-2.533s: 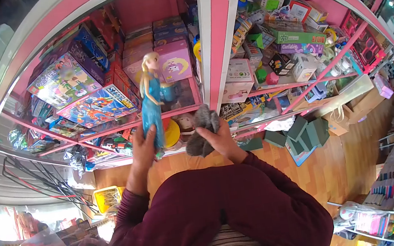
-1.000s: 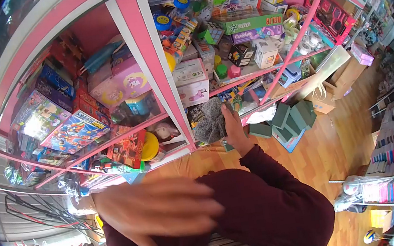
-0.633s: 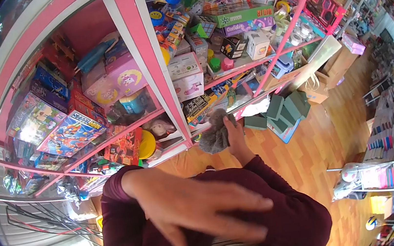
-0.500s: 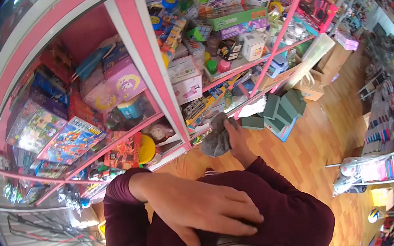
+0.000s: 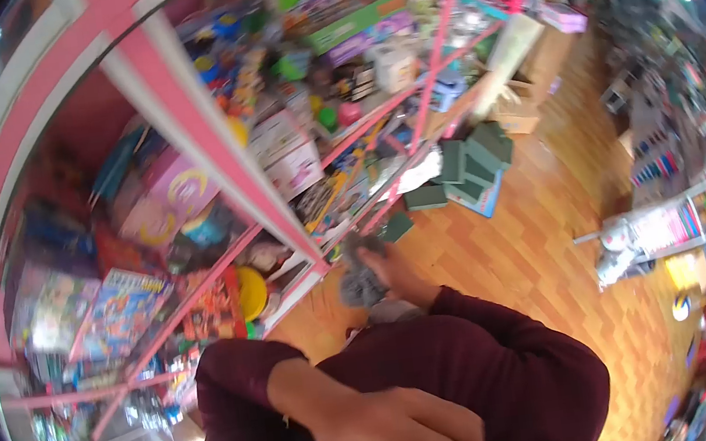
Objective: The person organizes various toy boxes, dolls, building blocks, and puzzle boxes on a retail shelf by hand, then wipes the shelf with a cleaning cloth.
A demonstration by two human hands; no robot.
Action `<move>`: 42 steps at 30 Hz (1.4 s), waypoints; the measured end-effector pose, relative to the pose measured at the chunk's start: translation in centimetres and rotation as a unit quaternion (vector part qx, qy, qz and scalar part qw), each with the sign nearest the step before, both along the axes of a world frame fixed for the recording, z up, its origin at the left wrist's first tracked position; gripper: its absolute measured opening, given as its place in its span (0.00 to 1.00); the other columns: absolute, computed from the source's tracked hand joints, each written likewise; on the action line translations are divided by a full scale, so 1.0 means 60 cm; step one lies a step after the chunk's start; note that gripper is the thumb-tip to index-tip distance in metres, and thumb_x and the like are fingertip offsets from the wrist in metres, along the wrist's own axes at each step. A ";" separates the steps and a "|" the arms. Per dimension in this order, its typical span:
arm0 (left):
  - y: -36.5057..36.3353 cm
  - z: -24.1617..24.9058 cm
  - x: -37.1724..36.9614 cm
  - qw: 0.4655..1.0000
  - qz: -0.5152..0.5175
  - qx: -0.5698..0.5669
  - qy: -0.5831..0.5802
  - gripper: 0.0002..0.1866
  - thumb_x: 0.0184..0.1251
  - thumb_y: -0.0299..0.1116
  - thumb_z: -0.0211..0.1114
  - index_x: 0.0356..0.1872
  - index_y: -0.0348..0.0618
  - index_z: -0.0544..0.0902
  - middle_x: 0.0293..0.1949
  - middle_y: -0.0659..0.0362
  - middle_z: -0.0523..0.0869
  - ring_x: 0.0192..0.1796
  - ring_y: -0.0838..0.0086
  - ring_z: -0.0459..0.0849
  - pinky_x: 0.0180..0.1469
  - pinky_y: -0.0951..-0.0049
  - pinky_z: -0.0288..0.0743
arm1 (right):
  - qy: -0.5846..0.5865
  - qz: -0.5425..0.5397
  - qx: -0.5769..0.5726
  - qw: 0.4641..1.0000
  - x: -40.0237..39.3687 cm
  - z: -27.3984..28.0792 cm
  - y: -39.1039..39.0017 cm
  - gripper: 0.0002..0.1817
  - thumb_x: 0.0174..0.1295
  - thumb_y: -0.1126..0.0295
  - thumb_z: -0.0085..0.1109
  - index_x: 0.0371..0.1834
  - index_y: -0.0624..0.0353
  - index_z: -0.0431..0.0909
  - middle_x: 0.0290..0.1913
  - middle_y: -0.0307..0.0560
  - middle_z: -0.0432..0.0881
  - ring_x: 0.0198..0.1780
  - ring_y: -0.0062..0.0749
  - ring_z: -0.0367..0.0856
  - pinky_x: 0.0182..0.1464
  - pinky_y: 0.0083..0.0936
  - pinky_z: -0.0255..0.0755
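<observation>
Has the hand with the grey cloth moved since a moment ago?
Yes. The right hand with the grey cloth has dropped from the shelf edge to below the pink shelf post, near the floor.

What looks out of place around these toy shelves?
A heap of dark green boxes lies jumbled on the wooden floor below the pink shelves, not stacked on them. The right hand holds a grey cloth nearby.
</observation>
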State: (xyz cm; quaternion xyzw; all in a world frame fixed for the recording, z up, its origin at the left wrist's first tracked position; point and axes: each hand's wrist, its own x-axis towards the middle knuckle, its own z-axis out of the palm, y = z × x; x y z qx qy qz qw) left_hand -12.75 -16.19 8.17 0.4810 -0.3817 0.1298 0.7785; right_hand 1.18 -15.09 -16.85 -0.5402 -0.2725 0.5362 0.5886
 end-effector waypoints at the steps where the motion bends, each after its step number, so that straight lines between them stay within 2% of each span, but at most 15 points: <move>1: -0.020 -0.004 0.000 0.998 0.049 -0.004 -0.042 0.13 0.67 0.32 0.50 0.38 0.28 0.76 0.40 0.42 0.77 0.36 0.57 0.77 0.35 0.62 0.72 | -0.024 0.011 0.014 1.000 0.013 0.014 -0.005 0.15 0.62 0.65 0.54 0.46 0.64 0.74 0.40 0.39 0.78 0.40 0.21 0.76 0.42 0.22 0.70; 4: -0.030 0.001 0.008 0.978 0.153 0.005 -0.139 0.12 0.66 0.33 0.53 0.37 0.32 0.77 0.36 0.48 0.77 0.32 0.58 0.75 0.33 0.64 0.71 | 0.027 -0.101 0.035 0.994 0.069 -0.001 0.012 0.17 0.60 0.64 0.56 0.47 0.64 0.71 0.40 0.43 0.77 0.39 0.23 0.75 0.39 0.22 0.70; 7: 0.019 0.036 0.004 0.952 0.153 0.210 -0.163 0.11 0.66 0.33 0.53 0.36 0.33 0.77 0.37 0.48 0.77 0.34 0.60 0.76 0.33 0.63 0.71 | 0.010 -0.171 -0.025 0.985 0.161 0.064 0.056 0.17 0.62 0.61 0.53 0.47 0.62 0.72 0.41 0.41 0.77 0.41 0.24 0.76 0.43 0.22 0.71; 10: 0.062 0.044 0.014 0.910 0.146 0.332 -0.201 0.12 0.67 0.32 0.52 0.41 0.32 0.77 0.37 0.48 0.77 0.33 0.61 0.75 0.34 0.62 0.70 | 0.008 -0.185 0.102 0.977 0.275 0.128 0.128 0.20 0.62 0.59 0.52 0.48 0.64 0.71 0.41 0.42 0.76 0.42 0.25 0.75 0.45 0.23 0.70; 12: 0.098 0.024 0.057 0.847 0.222 0.456 -0.158 0.19 0.68 0.37 0.50 0.40 0.26 0.77 0.41 0.41 0.77 0.37 0.56 0.78 0.36 0.62 0.73 | -0.133 -0.206 0.192 0.950 0.415 0.137 0.198 0.18 0.61 0.60 0.53 0.45 0.65 0.72 0.37 0.41 0.76 0.38 0.24 0.74 0.41 0.22 0.68; 14: 0.172 0.002 0.125 0.904 0.225 0.354 -0.087 0.23 0.66 0.44 0.51 0.41 0.27 0.78 0.41 0.44 0.77 0.38 0.59 0.78 0.37 0.64 0.72 | -0.243 -0.239 0.234 0.910 0.503 0.156 0.258 0.16 0.59 0.62 0.55 0.42 0.65 0.73 0.33 0.41 0.76 0.34 0.23 0.74 0.37 0.21 0.67; 15: 0.192 -0.014 0.121 0.866 0.404 0.288 0.069 0.25 0.65 0.47 0.51 0.39 0.28 0.79 0.44 0.45 0.77 0.44 0.62 0.78 0.44 0.66 0.72 | -0.215 -0.203 0.224 0.928 0.516 0.201 0.274 0.18 0.59 0.62 0.55 0.43 0.67 0.72 0.34 0.42 0.77 0.35 0.24 0.73 0.37 0.21 0.67; 16: 0.191 -0.047 0.155 0.789 0.594 0.075 0.135 0.30 0.67 0.51 0.48 0.53 0.29 0.70 0.53 0.46 0.73 0.55 0.57 0.73 0.56 0.62 0.66 | -0.186 -0.164 0.208 0.946 0.530 0.231 0.289 0.19 0.59 0.63 0.55 0.44 0.69 0.71 0.35 0.44 0.77 0.36 0.25 0.73 0.38 0.21 0.67; 20: 0.372 -0.124 0.252 0.718 0.554 -0.312 0.284 0.38 0.67 0.55 0.46 0.60 0.24 0.57 0.58 0.36 0.64 0.60 0.53 0.66 0.62 0.61 0.61 | -0.256 -0.094 0.209 0.939 0.609 0.272 0.365 0.22 0.57 0.62 0.56 0.47 0.72 0.71 0.38 0.47 0.78 0.39 0.27 0.74 0.40 0.20 0.68; 23: 0.432 -0.147 0.293 0.645 0.572 -0.383 0.330 0.44 0.63 0.57 0.50 0.63 0.23 0.50 0.61 0.34 0.58 0.63 0.50 0.61 0.64 0.58 0.57 | -0.265 -0.117 0.133 0.948 0.612 0.296 0.426 0.27 0.58 0.57 0.56 0.50 0.72 0.71 0.42 0.50 0.77 0.42 0.28 0.75 0.42 0.21 0.69; 27: 0.487 -0.163 0.337 0.589 0.598 -0.426 0.336 0.50 0.59 0.61 0.51 0.64 0.23 0.44 0.61 0.33 0.55 0.65 0.48 0.56 0.67 0.58 0.52 | -0.217 0.028 0.136 0.966 0.636 0.285 0.504 0.39 0.58 0.44 0.50 0.61 0.69 0.63 0.58 0.55 0.69 0.56 0.32 0.69 0.57 0.24 0.61; 31: 0.502 -0.158 0.377 0.589 0.598 -0.449 0.306 0.53 0.57 0.64 0.50 0.64 0.24 0.43 0.62 0.36 0.56 0.66 0.53 0.56 0.67 0.57 0.49 | -0.215 0.060 0.095 0.970 0.651 0.287 0.555 0.46 0.56 0.38 0.47 0.68 0.63 0.51 0.67 0.51 0.57 0.66 0.34 0.56 0.65 0.25 0.49; 35: 0.519 -0.165 0.399 0.595 0.607 -0.444 0.283 0.43 0.59 0.65 0.45 0.65 0.39 0.52 0.64 0.48 0.59 0.66 0.60 0.58 0.68 0.54 0.43 | -0.215 0.135 0.072 0.965 0.648 0.288 0.584 0.51 0.51 0.30 0.44 0.69 0.58 0.48 0.70 0.53 0.50 0.70 0.39 0.48 0.67 0.33 0.42; 40: 0.520 -0.154 0.418 0.599 0.606 -0.464 0.244 0.34 0.62 0.62 0.41 0.63 0.52 0.61 0.62 0.55 0.65 0.65 0.62 0.61 0.66 0.50 0.44 | -0.249 0.158 0.103 0.950 0.642 0.301 0.584 0.49 0.50 0.33 0.48 0.68 0.56 0.53 0.68 0.52 0.54 0.69 0.38 0.51 0.66 0.32 0.45; 42: 0.524 -0.157 0.412 0.623 0.579 -0.476 0.222 0.32 0.63 0.59 0.41 0.62 0.51 0.63 0.61 0.55 0.67 0.64 0.61 0.63 0.65 0.48 0.47 | -0.187 0.183 0.018 0.965 0.646 0.300 0.596 0.44 0.54 0.38 0.51 0.67 0.57 0.55 0.63 0.48 0.63 0.63 0.33 0.62 0.63 0.22 0.52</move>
